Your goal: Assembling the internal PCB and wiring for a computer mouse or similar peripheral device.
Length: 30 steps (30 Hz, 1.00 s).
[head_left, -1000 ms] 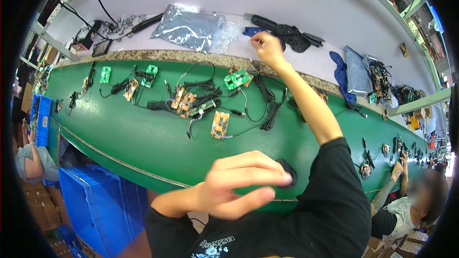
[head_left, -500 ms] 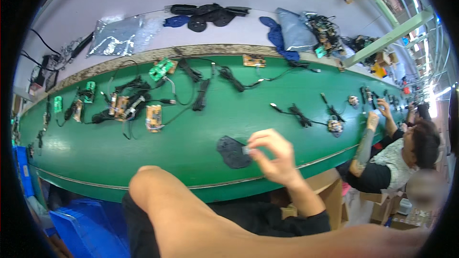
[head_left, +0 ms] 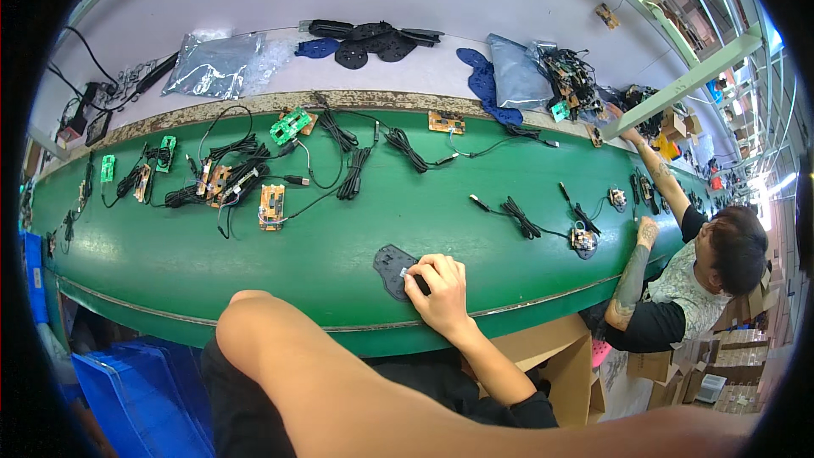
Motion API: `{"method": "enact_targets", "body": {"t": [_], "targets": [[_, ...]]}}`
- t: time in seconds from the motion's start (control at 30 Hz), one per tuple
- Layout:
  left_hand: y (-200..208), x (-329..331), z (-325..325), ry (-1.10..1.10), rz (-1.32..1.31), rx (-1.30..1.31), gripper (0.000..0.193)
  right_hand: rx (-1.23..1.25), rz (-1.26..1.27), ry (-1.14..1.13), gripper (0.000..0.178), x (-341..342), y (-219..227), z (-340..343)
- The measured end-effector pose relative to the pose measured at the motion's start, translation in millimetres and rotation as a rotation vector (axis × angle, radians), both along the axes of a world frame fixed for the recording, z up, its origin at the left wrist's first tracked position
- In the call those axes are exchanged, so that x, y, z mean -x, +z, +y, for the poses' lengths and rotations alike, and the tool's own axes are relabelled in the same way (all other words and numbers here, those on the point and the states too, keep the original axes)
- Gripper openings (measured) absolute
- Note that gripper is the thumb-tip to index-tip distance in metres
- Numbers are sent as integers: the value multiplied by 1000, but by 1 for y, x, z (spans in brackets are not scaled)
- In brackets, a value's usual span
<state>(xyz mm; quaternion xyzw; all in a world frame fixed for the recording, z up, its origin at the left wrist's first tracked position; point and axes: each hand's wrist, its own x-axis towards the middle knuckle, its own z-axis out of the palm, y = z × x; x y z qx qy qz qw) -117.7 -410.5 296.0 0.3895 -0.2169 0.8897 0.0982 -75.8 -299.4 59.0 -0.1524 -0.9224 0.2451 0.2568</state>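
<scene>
A flat black plastic shell, shaped like the base of a computer mouse, lies on the green bench near its front edge. My right hand is over the shell's right side, thumb and fingertips pinched together. A small pale piece shows at the fingertips, against the shell; its kind is too small to tell. The fingers cover part of the shell. My left hand is out of sight. A bent bare limb of mine crosses the foreground.
Circuit boards with bundled black cables crowd the left of the green bench. A cabled board on a black base lies to the right. A co-worker sits there, reaching forward. Blue bins and a cardboard box stand below.
My right hand has moved left and down onto the shell, bringing the small piece against it. The co-worker's far arm now stretches toward the back ledge. The view has shifted slightly.
</scene>
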Motion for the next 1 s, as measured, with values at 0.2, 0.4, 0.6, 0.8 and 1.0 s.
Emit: {"method": "enact_targets", "body": {"t": [0.2, 0.4, 0.6, 0.8, 1.0], "targets": [[17, 0, 20, -8, -42, -18, 51, 32, -6, -16, 14, 2, 0, -1], [25, 9, 29, 18, -61, -29, 55, 41, -52, -84, 51, -15, 16, -4], [26, 19, 23, -26, -107, -120, 60, -58, -224, 67, 76, -16, 13, 2], [35, 51, 31, -72, -133, -200, 65, -19, -329, 238, 80, -14, 26, 59], [42, 55, 36, -81, -182, -236, 70, 75, -258, 245, 78, -12, 14, 62]]}}
